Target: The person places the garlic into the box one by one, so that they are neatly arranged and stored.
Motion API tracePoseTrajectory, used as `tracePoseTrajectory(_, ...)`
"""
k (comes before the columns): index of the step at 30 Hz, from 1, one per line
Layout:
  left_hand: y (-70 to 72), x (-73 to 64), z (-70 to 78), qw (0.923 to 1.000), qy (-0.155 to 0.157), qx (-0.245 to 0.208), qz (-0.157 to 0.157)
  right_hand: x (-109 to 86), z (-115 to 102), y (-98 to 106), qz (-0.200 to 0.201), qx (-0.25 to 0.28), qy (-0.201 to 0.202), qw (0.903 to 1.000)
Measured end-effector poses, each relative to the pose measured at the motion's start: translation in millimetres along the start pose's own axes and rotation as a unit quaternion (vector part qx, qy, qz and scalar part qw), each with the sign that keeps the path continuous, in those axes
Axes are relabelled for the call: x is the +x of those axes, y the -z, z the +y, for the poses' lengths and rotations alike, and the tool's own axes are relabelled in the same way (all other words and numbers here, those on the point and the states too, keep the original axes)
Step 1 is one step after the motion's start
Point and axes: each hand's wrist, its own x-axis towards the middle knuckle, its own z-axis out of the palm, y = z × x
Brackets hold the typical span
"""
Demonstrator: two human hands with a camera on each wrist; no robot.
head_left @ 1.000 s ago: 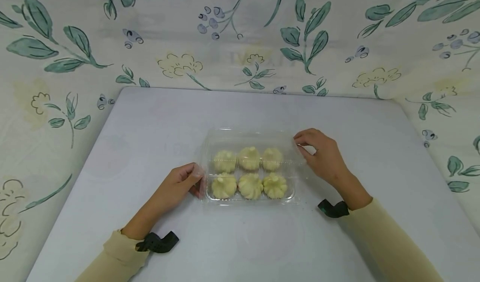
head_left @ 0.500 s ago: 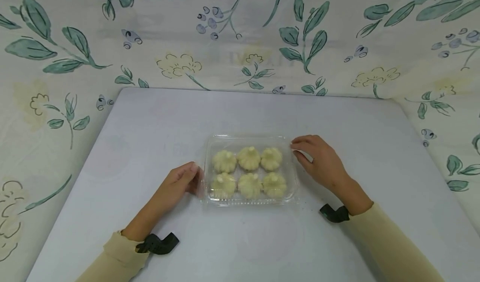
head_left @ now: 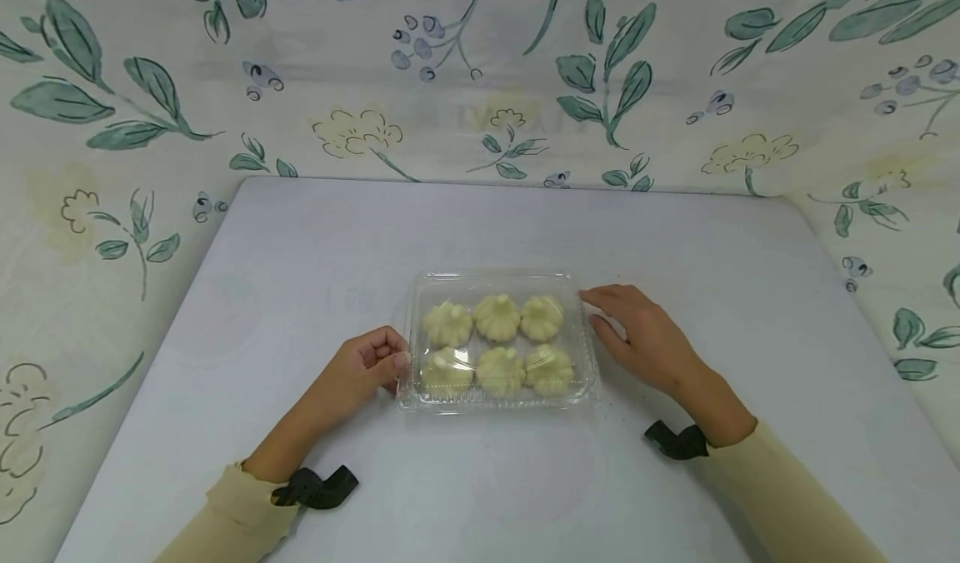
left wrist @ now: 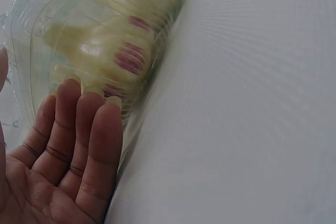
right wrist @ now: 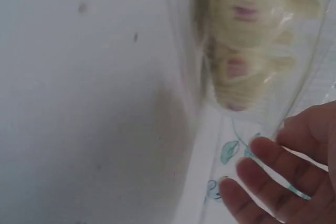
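A clear plastic clamshell box (head_left: 495, 284) lies on the white table with its lid down. Several pale yellow garlic bulbs (head_left: 497, 317) sit inside in two rows; purple streaks show on the bulbs (left wrist: 131, 59) in the left wrist view. At the box's left side is my left hand (head_left: 367, 363), its fingertips (left wrist: 105, 103) against the clear wall and the thumb near the rim. My right hand (head_left: 637, 334) is beside the upper right corner, fingers extended and forefinger at the lid's edge. The right wrist view shows the other fingers (right wrist: 262, 169) apart from the box.
The white tabletop (head_left: 480, 488) surrounds the box. Behind it and along both sides hangs a cloth (head_left: 465, 130) printed with leaves and flowers. Black straps (head_left: 315, 488) stick out at both wrists.
The box's lid, raised at the back under my right hand's pinch, has come down over the bulbs. My right hand has lowered slightly and loosened its fingers; the left stays at the box's side.
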Motion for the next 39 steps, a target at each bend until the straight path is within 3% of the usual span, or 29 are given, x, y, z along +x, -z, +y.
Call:
tracePoseTrajectory(7,0.6,0.2,-0.8,1.0000,0.001,0.000,-0.004,-14.4,-12,7,-0.074,0.078,-0.041,0.9934)
tracePoseTrajectory(13,-0.6,0.0,-0.9,1.0000,0.001,-0.003,-0.006,-33.9,-27,12,-0.124,0.139,-0.105,0.9770)
tracePoseTrajectory(16,-0.7,-0.3,-0.9,1.0000,-0.003,0.005,0.000,-41.0,-32,12,-0.138,0.215,-0.135,0.9574)
tracePoseTrajectory(21,-1.2,-0.1,-0.7,0.9999,-0.002,0.015,0.007,-47.0,-33,10,-0.178,0.376,-0.185,0.8903)
tracePoseTrajectory(23,-1.2,-0.1,0.0,0.9998,0.002,0.016,0.009,-48.4,-32,9,-0.188,0.409,-0.191,0.8722)
tracePoseTrajectory(30,-1.0,-1.4,3.9,0.9996,0.020,0.020,0.004,-51.3,-33,10,-0.202,0.421,-0.200,0.8613)
tracePoseTrajectory(39,-3.6,-1.5,5.5,0.9998,0.009,0.016,-0.004,-62.3,-31,10,-0.204,0.480,-0.192,0.8314)
